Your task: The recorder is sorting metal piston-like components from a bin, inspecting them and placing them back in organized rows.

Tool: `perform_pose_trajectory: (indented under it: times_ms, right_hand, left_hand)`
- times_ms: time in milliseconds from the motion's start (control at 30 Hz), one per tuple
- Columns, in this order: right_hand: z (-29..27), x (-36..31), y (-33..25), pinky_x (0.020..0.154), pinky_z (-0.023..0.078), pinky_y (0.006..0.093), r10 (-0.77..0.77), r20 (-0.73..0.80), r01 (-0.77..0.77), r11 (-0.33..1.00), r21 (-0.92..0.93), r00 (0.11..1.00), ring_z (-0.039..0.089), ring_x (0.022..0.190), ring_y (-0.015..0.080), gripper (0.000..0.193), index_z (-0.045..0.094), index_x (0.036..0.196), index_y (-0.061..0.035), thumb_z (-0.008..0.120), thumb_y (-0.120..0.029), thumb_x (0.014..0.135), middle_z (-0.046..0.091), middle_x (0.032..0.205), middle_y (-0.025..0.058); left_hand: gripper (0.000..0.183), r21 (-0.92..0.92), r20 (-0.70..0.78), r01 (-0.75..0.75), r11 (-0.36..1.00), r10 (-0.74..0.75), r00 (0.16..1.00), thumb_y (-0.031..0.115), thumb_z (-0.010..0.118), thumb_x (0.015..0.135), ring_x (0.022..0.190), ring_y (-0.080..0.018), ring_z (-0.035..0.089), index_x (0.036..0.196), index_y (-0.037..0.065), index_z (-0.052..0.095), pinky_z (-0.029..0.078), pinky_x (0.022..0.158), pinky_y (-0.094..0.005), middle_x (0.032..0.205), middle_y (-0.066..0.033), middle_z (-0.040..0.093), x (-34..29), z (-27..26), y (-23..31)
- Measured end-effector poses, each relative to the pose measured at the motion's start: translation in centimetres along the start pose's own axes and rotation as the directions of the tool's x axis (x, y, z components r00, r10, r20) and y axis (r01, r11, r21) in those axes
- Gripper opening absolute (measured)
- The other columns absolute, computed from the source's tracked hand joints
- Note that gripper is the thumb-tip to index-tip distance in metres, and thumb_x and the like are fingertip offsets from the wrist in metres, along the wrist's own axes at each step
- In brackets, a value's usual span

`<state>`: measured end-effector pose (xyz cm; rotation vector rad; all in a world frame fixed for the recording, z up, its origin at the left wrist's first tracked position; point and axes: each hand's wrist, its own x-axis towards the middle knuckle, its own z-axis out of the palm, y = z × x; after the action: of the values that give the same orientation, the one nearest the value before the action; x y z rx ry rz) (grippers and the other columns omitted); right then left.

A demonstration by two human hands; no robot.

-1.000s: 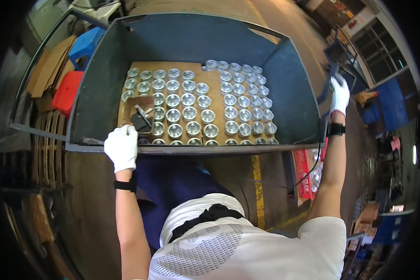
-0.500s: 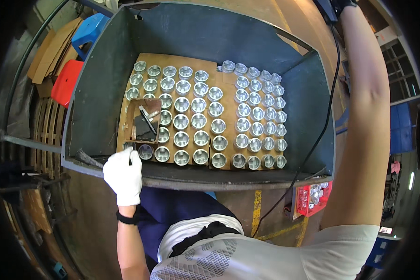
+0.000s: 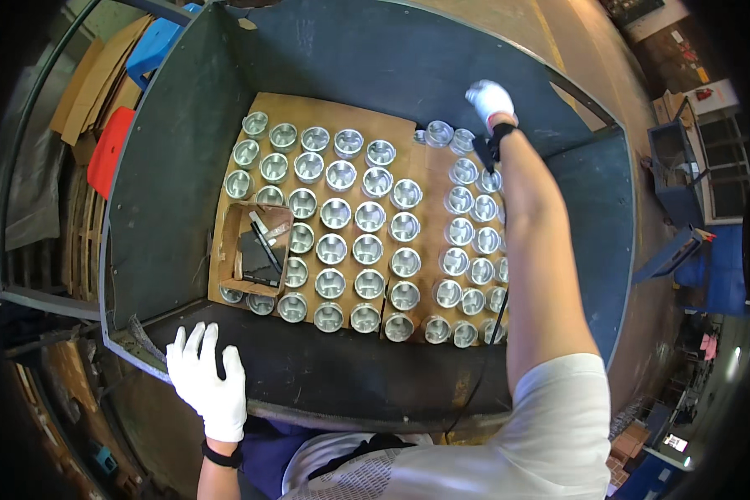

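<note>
Head view: Round metal parts (image 3: pixel 336 213) stand in rows on cardboard sheeting (image 3: pixel 408 156) inside the dark walled bin (image 3: pixel 154 208); axes upright, open ends up. Finish: bright silver, hollow. A small cardboard box (image 3: pixel 227 248) at left contains flat black items. Left hand (image 3: pixel 207 379): fingers spread wide, near the front edge. Right hand (image 3: pixel 492 102): near the far wall; finger closure cannot be determined.

Red stool (image 3: pixel 111 152): on your left
Blue stool (image 3: pixel 152 52): beyond the red one
Cardboard sheets (image 3: pixel 100 79): beside the blue stool
</note>
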<state>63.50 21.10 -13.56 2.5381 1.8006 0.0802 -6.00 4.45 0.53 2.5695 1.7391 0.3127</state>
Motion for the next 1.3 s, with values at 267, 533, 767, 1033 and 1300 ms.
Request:
perform_pose_trajectory:
  times_ms: [267,533,767,1033,1300]
  right_hand:
    - [12.1,-4.7,-7.4,0.103,0.051,0.0444,0.325,0.345,-0.410,0.888,0.209,0.880,0.064,0.122,0.0337,0.037,0.066,0.132,-0.0104,0.051,-0.027,0.102,0.067,0.133,0.0146]
    - [16.4,-3.0,-8.5,0.108,0.046,0.0457,0.432,0.515,-0.562,0.818,0.121,0.740,0.059,0.129,0.0375,0.061,0.059,0.141,-0.0075,0.030,-0.050,0.108,0.062,0.137,0.0222]
    - [19.1,-2.8,-9.4,0.098,0.052,0.0460,0.551,0.373,-0.661,0.674,0.329,0.747,0.065,0.120,0.0369,0.045,0.068,0.127,-0.0095,0.043,-0.040,0.106,0.069,0.128,0.0201]
    - [19.1,-7.1,-10.7,0.081,0.059,0.0465,0.257,-0.219,-0.192,0.941,0.280,0.941,0.073,0.094,0.0358,0.033,0.064,0.124,-0.0024,0.066,-0.018,0.095,0.072,0.113,0.0189]
    - [6.7,-15.9,-16.5,0.074,0.052,0.0223,-0.089,0.367,-0.359,-0.511,0.781,0.926,0.063,0.093,0.0067,0.033,0.061,0.129,-0.0050,0.062,-0.025,0.103,0.067,0.118,-0.0002]
  left_hand:
    - [0.035,0.037,0.085,-0.016,0.999,0.013,0.996,0.006,0.069,0.082,0.129,-0.0371,0.054,0.117,0.006,0.071,0.036,0.115,-0.0514,0.125,-0.0103,0.067,0.3,-0.6,0.4]
    - [0.038,0.056,0.142,-0.027,0.998,0.019,0.990,0.003,0.069,0.078,0.123,-0.0370,0.056,0.116,0.010,0.070,0.039,0.110,-0.0518,0.118,-0.0081,0.068,0.2,-0.4,0.6]
    - [0.039,0.047,0.185,-0.009,0.999,0.000,0.983,0.001,0.068,0.078,0.122,-0.0346,0.057,0.116,0.012,0.070,0.039,0.110,-0.0521,0.117,-0.0064,0.069,0.9,-0.5,0.5]
    - [0.034,0.033,0.122,-0.027,0.999,0.022,0.992,0.001,0.067,0.078,0.121,-0.0337,0.058,0.111,0.010,0.072,0.039,0.110,-0.0493,0.116,-0.0061,0.070,1.1,-0.8,0.8]
    - [0.031,-0.014,0.029,-0.049,0.999,0.049,0.998,0.004,0.069,0.080,0.116,-0.0335,0.061,0.111,0.012,0.072,0.043,0.106,-0.0484,0.114,-0.0063,0.071,-0.1,-0.4,0.0]
